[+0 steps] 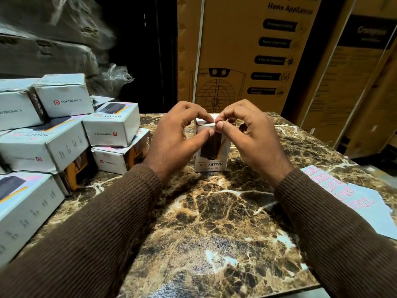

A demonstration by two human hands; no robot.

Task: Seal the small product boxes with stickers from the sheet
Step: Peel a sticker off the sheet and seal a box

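A small white product box (211,153) stands upright in the middle of the marble table, its print upside down to me. My left hand (178,136) and my right hand (249,134) meet at its top front edge. The thumbs and forefingers of both press on the top flap there. Whether a sticker lies under the fingertips I cannot tell. The sticker sheet (352,198), pale with pink print, lies flat on the table to the right, apart from both hands.
Several white product boxes (64,134) are stacked on the left of the marble table (214,222). Big brown appliance cartons (247,54) stand behind the table. Plastic-wrapped bundles (49,39) fill the far left. The table's near right corner (309,284) is close to my right sleeve.
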